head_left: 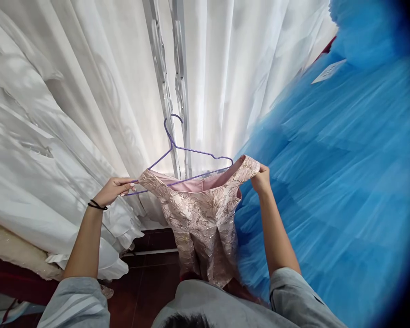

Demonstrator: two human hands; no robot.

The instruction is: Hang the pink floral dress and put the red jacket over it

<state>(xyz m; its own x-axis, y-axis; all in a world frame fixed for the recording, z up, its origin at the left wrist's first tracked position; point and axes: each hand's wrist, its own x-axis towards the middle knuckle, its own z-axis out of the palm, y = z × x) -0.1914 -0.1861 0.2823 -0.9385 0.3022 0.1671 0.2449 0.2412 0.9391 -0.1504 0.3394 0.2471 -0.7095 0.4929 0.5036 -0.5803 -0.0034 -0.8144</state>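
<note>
A pale pink dress [201, 209] with a gold floral pattern hangs in front of me, its neckline facing up and its pink lining showing. A purple hanger [201, 152] sits partly in the neckline, its hook pointing up. Near the dress's left shoulder, my left hand [114, 189] pinches the left end of the hanger, where it sticks out past the fabric. My right hand [261, 178] is closed on the dress's right shoulder and holds it out to the side. The hanger's right end lies just inside that shoulder, by the neckline edge.
White curtains [212, 82] hang behind, with a white metal frame [162, 68] in front of them. White gowns [30, 136] fill the left side. A large blue tulle gown [335, 173] with a white tag [329, 71] takes up the right. The floor [136, 287] is dark red-brown.
</note>
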